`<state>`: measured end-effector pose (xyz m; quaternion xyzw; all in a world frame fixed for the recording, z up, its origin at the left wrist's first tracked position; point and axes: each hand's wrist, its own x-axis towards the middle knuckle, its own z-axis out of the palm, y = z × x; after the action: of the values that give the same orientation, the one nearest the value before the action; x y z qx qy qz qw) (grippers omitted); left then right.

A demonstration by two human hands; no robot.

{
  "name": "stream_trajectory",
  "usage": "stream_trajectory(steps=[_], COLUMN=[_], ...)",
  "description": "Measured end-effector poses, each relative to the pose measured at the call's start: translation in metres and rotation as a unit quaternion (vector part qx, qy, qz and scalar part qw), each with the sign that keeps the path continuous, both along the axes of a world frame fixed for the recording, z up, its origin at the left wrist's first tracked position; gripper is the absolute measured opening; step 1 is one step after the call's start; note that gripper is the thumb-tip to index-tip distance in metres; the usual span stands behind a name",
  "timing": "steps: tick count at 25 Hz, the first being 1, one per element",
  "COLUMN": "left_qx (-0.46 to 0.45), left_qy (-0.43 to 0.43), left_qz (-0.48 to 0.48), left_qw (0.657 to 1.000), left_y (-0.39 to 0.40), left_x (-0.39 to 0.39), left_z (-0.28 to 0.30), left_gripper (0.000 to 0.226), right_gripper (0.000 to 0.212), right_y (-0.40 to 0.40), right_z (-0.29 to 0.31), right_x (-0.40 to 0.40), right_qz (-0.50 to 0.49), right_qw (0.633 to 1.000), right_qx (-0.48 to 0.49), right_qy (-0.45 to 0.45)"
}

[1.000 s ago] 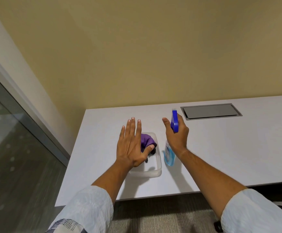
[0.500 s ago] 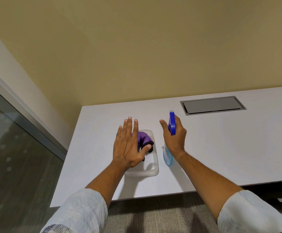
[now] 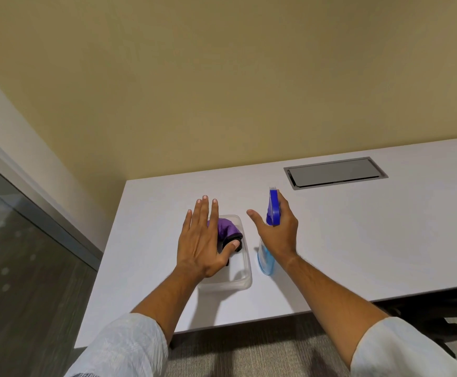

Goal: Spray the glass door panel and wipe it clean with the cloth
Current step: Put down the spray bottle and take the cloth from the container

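Note:
A purple cloth (image 3: 226, 227) with a dark edge lies bunched in a clear plastic container (image 3: 238, 284) on the white table (image 3: 358, 240). My left hand (image 3: 203, 240) hovers flat over the container, fingers spread, its thumb tip touching the cloth. Just right of the container stands a spray bottle (image 3: 273, 205) with a blue trigger head and pale blue liquid. My right hand (image 3: 279, 235) is against the bottle's neck from the right, thumb splayed out to the left and not closed around it. The glass door panel (image 3: 17, 254) fills the left edge.
A grey metal cable hatch (image 3: 335, 172) is set into the table at the back right. A yellow wall rises behind the table. Dark chair legs (image 3: 439, 317) show under the table's right front edge, above grey carpet.
Both hands keep nearly the same pose over the container and at the bottle. The view has shifted a little, so the table sits slightly differently in frame.

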<state>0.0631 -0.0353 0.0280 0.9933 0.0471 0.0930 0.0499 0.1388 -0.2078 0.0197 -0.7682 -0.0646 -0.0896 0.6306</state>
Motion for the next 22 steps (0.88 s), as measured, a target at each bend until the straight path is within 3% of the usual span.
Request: stream_trajectory(steps=[8, 17, 22], left_qx=[0.013, 0.016, 0.015], left_qy=[-0.007, -0.023, -0.002], left_qz=[-0.011, -0.001, 0.018], left_qw=[1.000, 1.000, 1.000], left_y=[-0.007, 0.011, 0.037], left_x=[0.005, 0.003, -0.009], left_z=[0.015, 0.026, 0.016], left_gripper=[0.102, 0.104, 0.106], right_gripper=[0.105, 0.087, 0.084], right_y=[-0.022, 0.015, 0.052], right_z=[0.017, 0.064, 0.060], right_x=[-0.015, -0.020, -0.028], right_qz=[-0.003, -0.027, 0.069], right_qw=[0.994, 0.953, 0.934], right_qx=[-0.108, -0.215, -0.245], right_qy=[-0.025, -0.213, -0.249])
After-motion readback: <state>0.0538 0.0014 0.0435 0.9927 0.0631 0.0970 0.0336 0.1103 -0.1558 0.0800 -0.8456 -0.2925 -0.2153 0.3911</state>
